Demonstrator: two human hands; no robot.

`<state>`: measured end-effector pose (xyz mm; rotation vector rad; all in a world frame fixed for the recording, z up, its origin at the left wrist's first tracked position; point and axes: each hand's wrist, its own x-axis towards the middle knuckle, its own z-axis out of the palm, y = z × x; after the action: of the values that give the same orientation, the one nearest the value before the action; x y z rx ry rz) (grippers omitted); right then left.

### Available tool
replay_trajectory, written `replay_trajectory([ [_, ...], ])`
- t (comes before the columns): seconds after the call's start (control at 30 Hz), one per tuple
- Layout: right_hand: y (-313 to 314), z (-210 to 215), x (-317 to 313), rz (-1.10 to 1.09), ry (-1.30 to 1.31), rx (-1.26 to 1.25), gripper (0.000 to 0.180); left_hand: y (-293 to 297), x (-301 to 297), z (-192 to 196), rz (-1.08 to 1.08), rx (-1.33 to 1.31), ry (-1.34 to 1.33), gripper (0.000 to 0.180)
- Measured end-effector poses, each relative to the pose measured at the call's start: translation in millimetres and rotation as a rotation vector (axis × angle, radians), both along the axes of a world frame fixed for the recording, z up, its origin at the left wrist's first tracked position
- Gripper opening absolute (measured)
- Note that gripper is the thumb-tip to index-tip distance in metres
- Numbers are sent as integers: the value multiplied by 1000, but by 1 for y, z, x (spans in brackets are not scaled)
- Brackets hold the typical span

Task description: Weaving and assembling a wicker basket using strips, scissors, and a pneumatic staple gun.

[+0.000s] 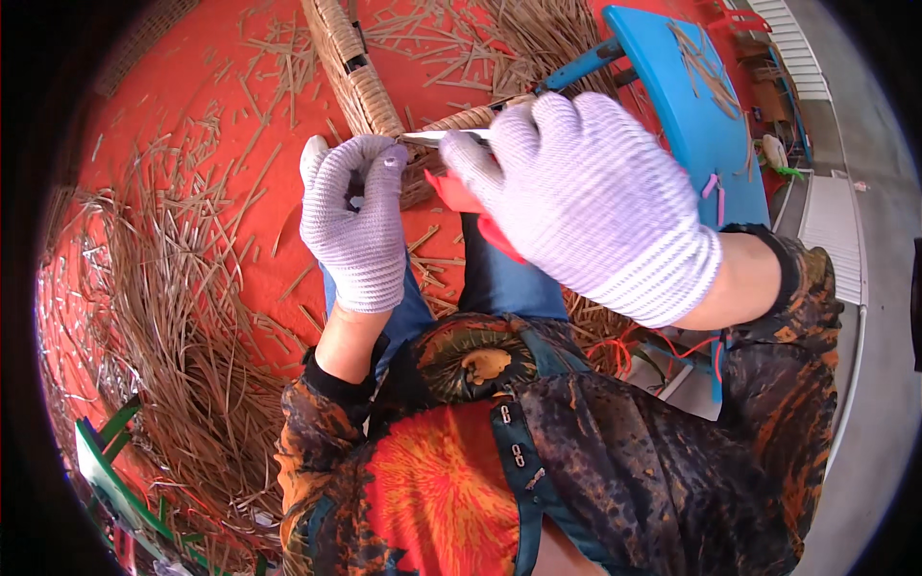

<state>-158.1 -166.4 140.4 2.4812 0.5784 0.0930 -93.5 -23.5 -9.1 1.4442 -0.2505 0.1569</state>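
Observation:
Both hands wear pale knitted gloves and meet at the corner of a woven straw-coloured frame (370,96). My left hand (357,216) is closed, thumb and forefinger pinched together beside that corner; whatever thin piece lies between them is too small to make out. My right hand (595,202), further right, is wrapped round a pointed tool with a metal blade (444,137). The blade points left, its tip close to the woven corner and my left fingertips. Something red (499,238) shows under the right palm, perhaps the tool's handle, but the glove hides most of it.
Cut strips litter the red floor covering (230,96). A large heap of long brown strips (182,355) lies on the left, and another bundle (552,34) at the far side. A blue stool (687,106) stands right, with pink pieces and strips on it. Green-edged furniture (120,480) is lower left.

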Motion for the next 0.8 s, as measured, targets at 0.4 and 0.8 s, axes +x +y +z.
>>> replay_trajectory([
  [0.4, -29, -4, -20, -116, 141, 751, 51, -5, 9, -5, -27, -67, 141, 8],
  [0.8, -7, -27, -25, -12, -90, 862, 36, 7, 6, -1, -26, -22, 122, 9],
])
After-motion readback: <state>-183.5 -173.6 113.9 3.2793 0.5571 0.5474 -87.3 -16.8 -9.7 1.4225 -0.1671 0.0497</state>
